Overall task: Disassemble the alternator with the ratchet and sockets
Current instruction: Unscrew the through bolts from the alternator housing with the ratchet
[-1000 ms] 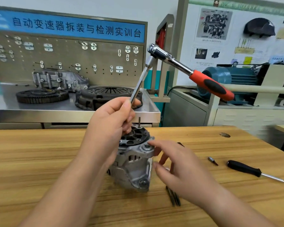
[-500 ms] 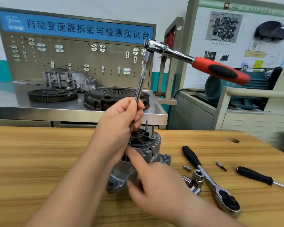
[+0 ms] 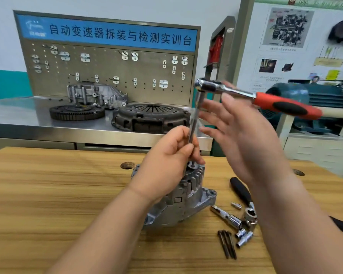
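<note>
The grey alternator (image 3: 188, 202) stands on the wooden table (image 3: 48, 194). A long extension bar (image 3: 194, 119) rises from its top to the head of a ratchet (image 3: 206, 87) with a red and black handle (image 3: 285, 106). My left hand (image 3: 166, 167) grips the lower part of the bar just above the alternator. My right hand (image 3: 240, 135) is raised beside the bar, fingers spread and straight, just under the ratchet's shank. Whether it touches the ratchet is unclear.
Right of the alternator lie loose sockets (image 3: 244, 234), long bolts (image 3: 227, 244), a second ratchet with a black handle (image 3: 241, 190) and a black screwdriver handle (image 3: 341, 224). A steel bench behind holds a clutch cover (image 3: 151, 117), flywheel (image 3: 76, 112) and housing.
My right hand has left the alternator body and risen to the ratchet's shank. The ratchet handle has swung a little. My left hand keeps its grip on the bar.
</note>
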`<state>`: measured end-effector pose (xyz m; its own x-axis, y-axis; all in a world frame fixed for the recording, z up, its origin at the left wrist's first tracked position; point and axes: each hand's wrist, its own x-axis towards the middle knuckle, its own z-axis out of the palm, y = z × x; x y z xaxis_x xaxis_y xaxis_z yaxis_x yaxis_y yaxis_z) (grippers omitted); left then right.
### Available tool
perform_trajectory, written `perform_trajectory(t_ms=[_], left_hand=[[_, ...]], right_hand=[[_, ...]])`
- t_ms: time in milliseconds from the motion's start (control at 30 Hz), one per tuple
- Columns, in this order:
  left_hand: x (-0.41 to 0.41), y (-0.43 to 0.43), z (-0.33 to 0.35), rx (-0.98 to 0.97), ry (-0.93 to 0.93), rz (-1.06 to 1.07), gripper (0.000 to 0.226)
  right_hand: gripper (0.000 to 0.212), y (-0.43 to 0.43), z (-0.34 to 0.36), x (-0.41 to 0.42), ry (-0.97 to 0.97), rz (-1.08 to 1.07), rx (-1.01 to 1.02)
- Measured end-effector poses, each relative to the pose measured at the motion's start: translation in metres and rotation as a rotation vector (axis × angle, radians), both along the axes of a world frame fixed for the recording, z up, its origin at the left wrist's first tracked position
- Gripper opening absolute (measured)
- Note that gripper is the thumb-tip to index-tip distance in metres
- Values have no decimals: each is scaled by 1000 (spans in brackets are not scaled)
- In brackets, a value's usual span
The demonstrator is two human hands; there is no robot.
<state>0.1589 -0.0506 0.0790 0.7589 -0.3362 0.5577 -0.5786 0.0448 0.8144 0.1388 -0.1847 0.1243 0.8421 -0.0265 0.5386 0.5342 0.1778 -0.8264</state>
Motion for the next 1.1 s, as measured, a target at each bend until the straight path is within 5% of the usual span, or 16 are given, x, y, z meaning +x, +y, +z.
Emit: perform_trajectory(t_ms=[133,367,700,1100], left_hand=[[-4,-8,-2,59,26,26,28],[0,1,1,388,-152,266,33],[-1,26,16,482,-19,32,33],[3,33,15,485,115,6,20]], right_hand=[[37,21,7,4,-1,253,184],[44,31,2,17,-21,315,298],[32,40,-2,26,-78,377,326],[32,51,-1,35,-109,406,208]])
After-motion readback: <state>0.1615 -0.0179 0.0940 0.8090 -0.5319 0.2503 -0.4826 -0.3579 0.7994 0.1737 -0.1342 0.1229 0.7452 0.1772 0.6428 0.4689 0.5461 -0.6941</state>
